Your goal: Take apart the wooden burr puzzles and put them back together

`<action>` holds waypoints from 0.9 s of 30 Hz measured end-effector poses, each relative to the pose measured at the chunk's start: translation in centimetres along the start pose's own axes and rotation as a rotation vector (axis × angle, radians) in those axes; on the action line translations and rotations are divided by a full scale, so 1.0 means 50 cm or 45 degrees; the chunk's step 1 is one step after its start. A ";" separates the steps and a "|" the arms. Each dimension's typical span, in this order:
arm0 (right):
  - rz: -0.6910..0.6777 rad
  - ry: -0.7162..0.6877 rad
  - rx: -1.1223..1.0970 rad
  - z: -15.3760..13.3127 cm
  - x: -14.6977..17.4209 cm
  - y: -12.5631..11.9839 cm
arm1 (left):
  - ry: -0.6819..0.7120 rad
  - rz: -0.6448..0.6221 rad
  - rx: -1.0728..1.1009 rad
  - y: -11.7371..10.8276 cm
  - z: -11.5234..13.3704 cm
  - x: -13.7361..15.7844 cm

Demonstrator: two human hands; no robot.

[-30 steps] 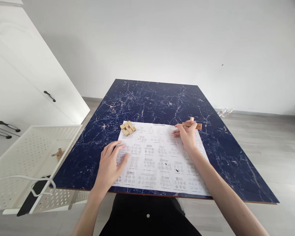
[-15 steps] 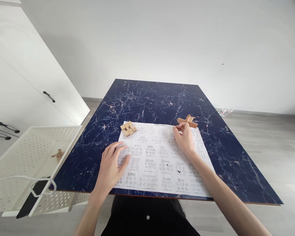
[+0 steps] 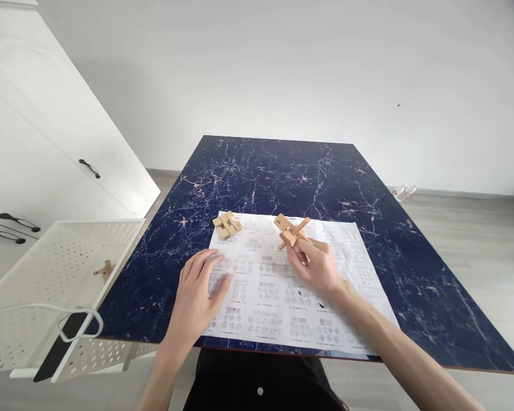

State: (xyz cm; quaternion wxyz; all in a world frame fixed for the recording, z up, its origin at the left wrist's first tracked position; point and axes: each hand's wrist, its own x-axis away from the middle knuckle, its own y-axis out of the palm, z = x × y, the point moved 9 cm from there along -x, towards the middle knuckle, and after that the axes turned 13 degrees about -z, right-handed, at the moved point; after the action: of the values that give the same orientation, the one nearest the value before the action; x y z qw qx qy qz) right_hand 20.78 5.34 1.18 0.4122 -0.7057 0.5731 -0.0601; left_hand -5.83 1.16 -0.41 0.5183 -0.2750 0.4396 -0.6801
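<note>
My right hand (image 3: 314, 262) grips a wooden interlocking puzzle (image 3: 292, 231) made of crossed bars, one of them marked with a 2. It is held over the upper part of a printed instruction sheet (image 3: 261, 319). My left hand (image 3: 200, 288) rests with spread fingers on the sheet's left edge and holds nothing. Just beyond its fingertips, at the sheet's top left corner, lies a second wooden puzzle (image 3: 228, 225) of pale interlocked blocks.
The sheet lies near the front of a dark blue marbled table (image 3: 274, 171). To the left stands a white perforated basket (image 3: 60, 245) with a wooden piece (image 3: 104, 269) inside and a white cable (image 3: 29, 308) across it. Behind are white cabinets (image 3: 60, 142).
My right hand has brought the crossed-bar puzzle from the sheet's top right corner leftward and nearer, over the sheet. My left hand stays almost where it was.
</note>
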 end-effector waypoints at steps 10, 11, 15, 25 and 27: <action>-0.240 -0.320 0.068 -0.091 0.021 0.056 | 0.021 0.029 0.258 -0.018 0.017 0.015; -0.265 -0.355 0.063 -0.101 0.024 0.061 | 0.020 -0.013 0.324 -0.012 0.020 0.016; -0.368 -0.490 0.020 -0.136 0.039 0.083 | 0.053 -0.182 0.684 0.019 0.045 0.010; -0.441 -0.545 -0.360 -0.158 0.032 0.098 | -0.069 -0.520 1.561 0.084 0.088 -0.003; -0.423 -0.575 -0.417 -0.161 0.031 0.098 | -0.154 -0.476 1.660 0.091 0.083 0.004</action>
State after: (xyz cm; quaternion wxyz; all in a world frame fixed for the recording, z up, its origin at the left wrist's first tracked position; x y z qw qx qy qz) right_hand 13.09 -0.13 2.63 0.3944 -0.8420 0.3463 0.1246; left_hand -0.36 -0.66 -2.52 0.4756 -0.0154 -0.1447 -0.8676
